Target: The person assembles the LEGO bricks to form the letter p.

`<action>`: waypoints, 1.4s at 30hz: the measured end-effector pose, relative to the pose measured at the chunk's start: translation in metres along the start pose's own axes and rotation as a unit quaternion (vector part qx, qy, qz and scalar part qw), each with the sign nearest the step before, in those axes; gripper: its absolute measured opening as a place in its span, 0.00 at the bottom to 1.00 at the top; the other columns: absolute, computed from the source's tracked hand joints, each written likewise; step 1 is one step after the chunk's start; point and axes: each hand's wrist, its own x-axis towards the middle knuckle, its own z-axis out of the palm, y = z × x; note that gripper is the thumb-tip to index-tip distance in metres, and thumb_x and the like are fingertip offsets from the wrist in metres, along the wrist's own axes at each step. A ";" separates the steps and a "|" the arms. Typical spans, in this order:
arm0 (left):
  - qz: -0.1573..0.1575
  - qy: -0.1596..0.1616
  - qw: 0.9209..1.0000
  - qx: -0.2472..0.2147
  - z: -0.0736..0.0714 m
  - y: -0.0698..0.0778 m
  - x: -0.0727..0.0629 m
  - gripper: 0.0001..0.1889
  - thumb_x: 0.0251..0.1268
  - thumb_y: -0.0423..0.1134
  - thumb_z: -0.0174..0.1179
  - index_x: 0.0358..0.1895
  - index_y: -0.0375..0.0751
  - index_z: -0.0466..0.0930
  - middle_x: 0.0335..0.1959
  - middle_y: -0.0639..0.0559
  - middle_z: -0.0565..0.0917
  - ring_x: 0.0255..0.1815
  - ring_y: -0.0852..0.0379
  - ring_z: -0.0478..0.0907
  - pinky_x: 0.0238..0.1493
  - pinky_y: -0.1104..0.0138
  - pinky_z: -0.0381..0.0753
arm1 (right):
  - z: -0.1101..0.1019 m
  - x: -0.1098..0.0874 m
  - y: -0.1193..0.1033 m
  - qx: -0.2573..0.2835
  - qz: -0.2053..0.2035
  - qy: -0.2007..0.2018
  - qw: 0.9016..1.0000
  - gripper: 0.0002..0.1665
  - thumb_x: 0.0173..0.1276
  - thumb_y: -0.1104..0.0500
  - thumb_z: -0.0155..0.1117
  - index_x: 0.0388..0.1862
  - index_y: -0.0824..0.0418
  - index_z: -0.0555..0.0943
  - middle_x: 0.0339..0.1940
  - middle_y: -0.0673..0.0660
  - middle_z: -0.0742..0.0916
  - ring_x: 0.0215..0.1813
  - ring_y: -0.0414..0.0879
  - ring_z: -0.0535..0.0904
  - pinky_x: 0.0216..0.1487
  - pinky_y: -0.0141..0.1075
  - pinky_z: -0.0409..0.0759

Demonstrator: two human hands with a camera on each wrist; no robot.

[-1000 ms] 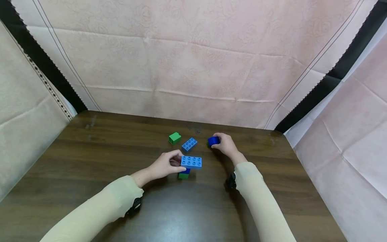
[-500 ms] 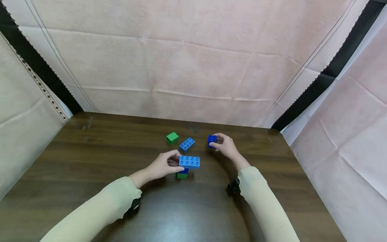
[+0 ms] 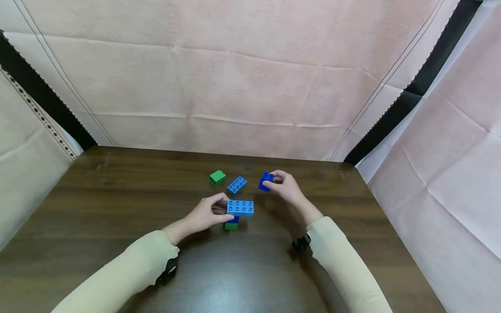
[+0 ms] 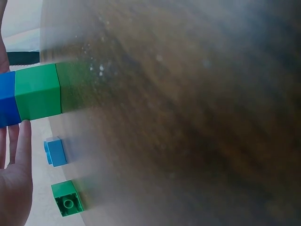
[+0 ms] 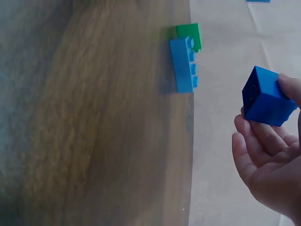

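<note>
In the head view my left hand (image 3: 207,213) pinches a small stack of toy building bricks between thumb and fingers. A long light blue brick (image 3: 240,208) tops it and juts out to the right. Beneath sit a dark blue brick (image 4: 7,99) and, at the bottom, a green brick (image 4: 40,92), close over the table. Farther back and to the right, my right hand (image 3: 288,189) grips a loose dark blue brick (image 3: 264,181) by its side. The right wrist view shows that brick (image 5: 265,96) raised and tilted, its hollow underside partly visible.
Behind the stack, another light blue brick (image 3: 236,185) lies on the dark wooden table (image 3: 156,182), studs up. A green brick (image 3: 217,178) lies on its side just left of it. Pale cloth walls (image 3: 235,87) rise behind the table and at both sides.
The right hand has moved slightly left with the dark blue brick and turned it so its studs show. The left hand keeps the stack in place; the whole head view has shifted a little.
</note>
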 end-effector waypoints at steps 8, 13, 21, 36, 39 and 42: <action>0.003 0.004 1.000 0.001 -0.003 -0.002 -0.001 0.14 0.57 0.40 0.66 0.42 0.44 0.71 0.43 0.45 0.79 0.45 0.52 0.78 0.48 0.63 0.82 | 0.001 -0.010 -0.018 0.026 -0.032 -0.006 0.999 0.22 0.63 0.50 0.64 0.51 0.62 0.76 0.44 0.62 0.84 0.44 0.50 0.78 0.46 0.39 0.80; 0.000 0.003 1.000 0.005 -0.005 -0.002 -0.001 0.14 0.56 0.40 0.66 0.42 0.44 0.72 0.42 0.45 0.79 0.44 0.53 0.78 0.47 0.62 0.82 | 0.003 -0.017 -0.031 0.037 -0.054 -0.019 0.998 0.21 0.63 0.51 0.65 0.50 0.61 0.76 0.43 0.61 0.84 0.44 0.49 0.77 0.45 0.38 0.79; -0.001 0.000 1.000 0.007 -0.005 -0.002 0.000 0.14 0.57 0.41 0.66 0.41 0.44 0.71 0.43 0.46 0.79 0.44 0.53 0.78 0.48 0.61 0.82 | 0.010 -0.026 -0.045 0.036 -0.096 -0.043 0.994 0.20 0.61 0.53 0.67 0.50 0.60 0.79 0.43 0.61 0.84 0.42 0.49 0.78 0.43 0.35 0.78; 0.013 -0.012 1.000 -0.008 -0.005 -0.002 0.002 0.15 0.57 0.43 0.65 0.42 0.43 0.71 0.42 0.46 0.80 0.43 0.53 0.79 0.48 0.60 0.82 | 0.025 -0.039 -0.063 0.030 -0.151 -0.060 0.986 0.17 0.60 0.54 0.68 0.47 0.58 0.80 0.38 0.57 0.85 0.39 0.48 0.76 0.41 0.36 0.77; 0.014 -0.014 1.000 -0.009 -0.004 -0.003 0.003 0.15 0.57 0.43 0.65 0.42 0.43 0.71 0.42 0.46 0.80 0.44 0.53 0.79 0.48 0.60 0.82 | 0.028 -0.040 -0.062 0.026 -0.152 -0.063 0.986 0.18 0.60 0.53 0.68 0.47 0.59 0.80 0.38 0.56 0.85 0.40 0.47 0.76 0.42 0.36 0.77; 0.014 -0.016 1.000 -0.011 -0.004 -0.003 0.003 0.15 0.58 0.43 0.65 0.43 0.43 0.71 0.43 0.46 0.80 0.44 0.53 0.79 0.49 0.60 0.82 | 0.032 -0.040 -0.061 0.020 -0.151 -0.063 0.986 0.19 0.59 0.54 0.68 0.48 0.59 0.80 0.39 0.56 0.85 0.40 0.47 0.77 0.42 0.35 0.78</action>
